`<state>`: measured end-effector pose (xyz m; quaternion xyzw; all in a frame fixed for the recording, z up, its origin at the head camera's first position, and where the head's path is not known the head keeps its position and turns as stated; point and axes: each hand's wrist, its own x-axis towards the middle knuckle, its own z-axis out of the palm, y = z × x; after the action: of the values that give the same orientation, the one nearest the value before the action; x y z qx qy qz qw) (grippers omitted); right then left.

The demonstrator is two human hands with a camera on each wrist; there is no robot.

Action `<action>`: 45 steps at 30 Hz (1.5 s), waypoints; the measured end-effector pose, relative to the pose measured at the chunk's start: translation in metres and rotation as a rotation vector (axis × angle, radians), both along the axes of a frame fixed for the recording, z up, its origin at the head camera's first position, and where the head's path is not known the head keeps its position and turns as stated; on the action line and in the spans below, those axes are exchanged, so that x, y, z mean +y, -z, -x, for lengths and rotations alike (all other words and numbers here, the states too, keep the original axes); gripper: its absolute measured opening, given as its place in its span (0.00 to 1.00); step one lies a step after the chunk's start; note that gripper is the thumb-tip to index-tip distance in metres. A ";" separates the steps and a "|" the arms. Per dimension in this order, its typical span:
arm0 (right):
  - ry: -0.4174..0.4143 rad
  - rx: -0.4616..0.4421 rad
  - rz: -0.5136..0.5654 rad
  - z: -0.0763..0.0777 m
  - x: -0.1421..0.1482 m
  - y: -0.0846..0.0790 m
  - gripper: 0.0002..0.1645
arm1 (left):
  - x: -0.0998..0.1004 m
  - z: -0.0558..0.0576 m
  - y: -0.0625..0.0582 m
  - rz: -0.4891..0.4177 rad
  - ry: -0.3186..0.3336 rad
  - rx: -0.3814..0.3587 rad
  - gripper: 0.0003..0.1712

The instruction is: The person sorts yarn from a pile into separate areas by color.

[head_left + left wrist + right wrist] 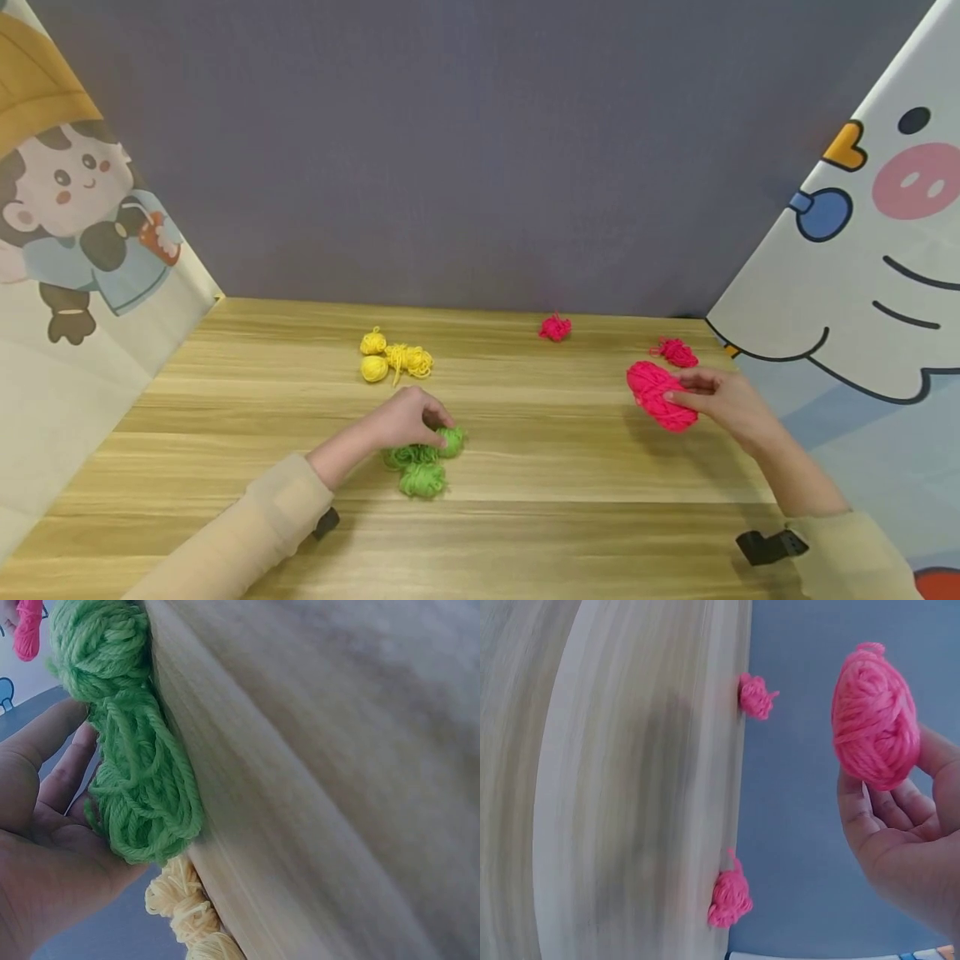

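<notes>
My right hand (723, 404) holds a large oval pink yarn ball (656, 396) up over the table's right side, thumb on the near face and fingers behind. In the right wrist view the same pink ball stands upright at the fingertips. Lower left of it, my left hand (408, 417) pinches a small green yarn ball (451, 442) between thumb and fingers. Two more green pieces lie against it: a loose looped bundle (142, 780), partly under the hand in the head view, and a round green ball (423, 481) in front.
Yellow yarn (408, 360), two small balls and a looser bundle, lies behind my left hand. One small pink yarn clump (556, 327) sits near the back edge, another (678, 352) just behind the held ball. A grey panel (480, 167) and printed side panels enclose the wooden table (525, 533).
</notes>
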<state>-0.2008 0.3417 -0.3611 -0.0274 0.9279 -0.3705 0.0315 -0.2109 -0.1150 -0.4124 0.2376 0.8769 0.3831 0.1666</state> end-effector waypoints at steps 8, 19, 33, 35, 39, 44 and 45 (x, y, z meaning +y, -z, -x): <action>0.007 0.067 0.036 -0.007 -0.017 -0.005 0.31 | 0.000 0.000 0.000 -0.002 0.008 0.004 0.11; -0.008 0.031 0.165 -0.013 -0.040 -0.003 0.31 | -0.001 0.000 0.000 0.004 0.021 0.026 0.11; -0.058 0.015 0.188 -0.018 -0.069 0.013 0.26 | 0.000 0.001 0.001 0.000 0.021 0.022 0.11; -0.067 0.004 0.184 -0.018 -0.073 0.016 0.26 | 0.000 0.001 0.000 -0.001 0.019 0.022 0.11; -0.088 -0.003 0.201 -0.019 -0.079 0.024 0.25 | 0.000 0.001 0.000 0.000 0.024 0.020 0.11; -0.121 0.009 0.222 -0.019 -0.086 0.033 0.23 | -0.001 0.000 0.001 -0.001 0.025 0.021 0.11; -0.127 0.006 0.221 -0.019 -0.088 0.034 0.23 | -0.001 0.000 0.000 0.000 0.022 0.020 0.11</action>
<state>-0.1814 0.2540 -0.3956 -0.0907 0.8778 -0.4679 0.0489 -0.2107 -0.1161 -0.4126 0.2511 0.8759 0.3789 0.1620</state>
